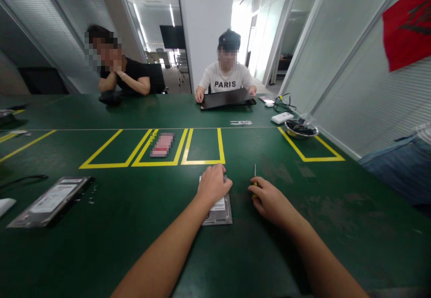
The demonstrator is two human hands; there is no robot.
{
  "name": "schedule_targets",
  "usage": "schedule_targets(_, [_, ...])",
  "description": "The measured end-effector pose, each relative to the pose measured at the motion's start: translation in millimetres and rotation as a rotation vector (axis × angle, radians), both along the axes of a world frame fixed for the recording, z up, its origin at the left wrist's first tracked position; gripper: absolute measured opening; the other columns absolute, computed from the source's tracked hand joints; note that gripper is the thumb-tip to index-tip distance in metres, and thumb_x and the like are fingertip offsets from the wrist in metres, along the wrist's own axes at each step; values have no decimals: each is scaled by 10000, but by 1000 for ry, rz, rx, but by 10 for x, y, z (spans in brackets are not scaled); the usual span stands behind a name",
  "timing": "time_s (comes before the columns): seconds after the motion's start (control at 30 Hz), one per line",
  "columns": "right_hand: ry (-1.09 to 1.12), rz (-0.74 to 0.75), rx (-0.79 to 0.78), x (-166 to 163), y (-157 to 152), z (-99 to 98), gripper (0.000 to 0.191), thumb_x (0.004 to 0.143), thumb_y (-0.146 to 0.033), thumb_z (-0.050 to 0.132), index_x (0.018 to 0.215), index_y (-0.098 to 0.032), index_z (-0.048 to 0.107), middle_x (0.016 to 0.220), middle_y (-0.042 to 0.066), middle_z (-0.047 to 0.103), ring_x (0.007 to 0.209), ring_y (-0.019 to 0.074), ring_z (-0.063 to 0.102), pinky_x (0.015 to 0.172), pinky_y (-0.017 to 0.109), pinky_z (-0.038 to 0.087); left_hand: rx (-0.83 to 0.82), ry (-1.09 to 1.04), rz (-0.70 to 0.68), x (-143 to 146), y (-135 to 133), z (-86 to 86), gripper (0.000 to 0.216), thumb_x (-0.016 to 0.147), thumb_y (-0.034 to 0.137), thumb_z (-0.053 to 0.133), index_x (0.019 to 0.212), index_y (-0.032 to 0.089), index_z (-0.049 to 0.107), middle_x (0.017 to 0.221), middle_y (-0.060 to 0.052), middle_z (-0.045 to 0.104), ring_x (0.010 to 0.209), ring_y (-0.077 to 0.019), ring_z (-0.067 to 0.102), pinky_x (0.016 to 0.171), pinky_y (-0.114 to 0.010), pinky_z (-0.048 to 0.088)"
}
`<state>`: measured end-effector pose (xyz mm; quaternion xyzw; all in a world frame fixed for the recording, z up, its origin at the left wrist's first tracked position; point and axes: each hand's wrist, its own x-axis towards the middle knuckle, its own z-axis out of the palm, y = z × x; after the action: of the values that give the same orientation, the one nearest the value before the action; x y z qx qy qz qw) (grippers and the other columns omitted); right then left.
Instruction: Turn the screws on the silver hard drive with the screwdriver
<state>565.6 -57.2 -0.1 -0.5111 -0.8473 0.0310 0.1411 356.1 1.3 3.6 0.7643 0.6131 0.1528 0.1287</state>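
I find the left hand (213, 182) laid over the far end of a hard drive (218, 215), which rests flat on the desk (84, 253); the near end, with part of a pale label, shows below those fingers. They are bent over its top, and I cannot tell whether they grip the edges or merely press down. My right hand (267, 197), just beside the drive and apart from it, has its fingers closed around the yellow handle of a screwdriver (255, 171), its thin shaft pointing away from me. Well to the left of the left fingers lies a second drive (50, 201), with small loose bits (91, 195) beside it, too small to identify. Far beyond the right fingers, to their right, I note a metal bowl (301, 129) of dark items. I judge the drive under my fingers rigid and fairly dense, its casing smooth enough to slide if pushed off-centre, and its inside sensitive to knocks. The sound hold, in my assessment, is by the two long side edges, fingers clear of the label. The screwdriver I rate light and stiff, best held by the handle alone.
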Motion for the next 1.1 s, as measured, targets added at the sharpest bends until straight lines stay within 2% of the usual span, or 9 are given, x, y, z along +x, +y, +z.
schedule_targets(0.3, [-102,-26,-119,63,-83,115,161,747,-137,530,873,-188,615,1141,109,494,824,191,569,781,349,460,100,0,-56,24,-85,32,173,841,235,526,1013,215,540,1047,-78,605,1044,-246,512,911,-363,405])
schedule_targets(0.43, [-133,-60,-133,71,-105,142,212,756,-156,532,953,-194,601,1186,116,470,782,177,562,760,345,443,160,77,-123,49,-135,96,154,847,207,510,993,213,556,1058,-88,594,1056,-257,493,927,-378,397])
schedule_targets(0.6, [-60,-84,-158,75,-105,132,280,783,-196,540,1063,-190,552,1223,122,437,820,174,579,795,335,462,218,188,-248,25,-209,185,151,871,242,503,987,193,585,1055,-126,582,1066,-293,476,921,-421,398])
schedule_targets(0.77, [22,-91,-224,88,-104,133,311,809,-234,545,1117,-191,527,1234,120,420,786,149,588,801,329,486,200,220,-330,-188,-345,209,184,872,281,523,985,169,614,1038,-124,595,1015,-280,513,883,-403,444])
schedule_targets(0.9, [20,-95,-251,93,-90,113,301,823,-264,541,1116,-193,534,1251,120,404,787,147,589,804,331,497,162,174,-414,-483,-541,200,237,897,306,515,1045,156,624,1094,-121,619,1069,-263,540,975,-403,435])
schedule_targets(0.97, [17,-93,-253,94,-81,93,294,823,-270,542,1108,-197,539,1252,114,397,803,148,591,813,327,498,144,141,-466,-643,-653,173,343,909,391,523,1155,166,605,1240,-127,595,1178,-274,520,1042,-426,404])
schedule_targets(1.03, [21,-93,-250,95,-75,74,296,822,-276,546,1109,-206,543,1255,107,394,821,151,593,821,324,500,118,129,-535,-782,-754,117,580,864,527,572,1329,183,517,1440,-139,476,1340,-314,413,1122,-474,332])
schedule_targets(1.1, [29,-97,-253,95,-71,61,301,823,-288,551,1114,-215,548,1260,104,393,833,156,596,821,327,504,78,139,-588,-874,-830,35,796,823,613,589,1467,201,367,1561,-142,321,1435,-340,286,1158,-511,280])
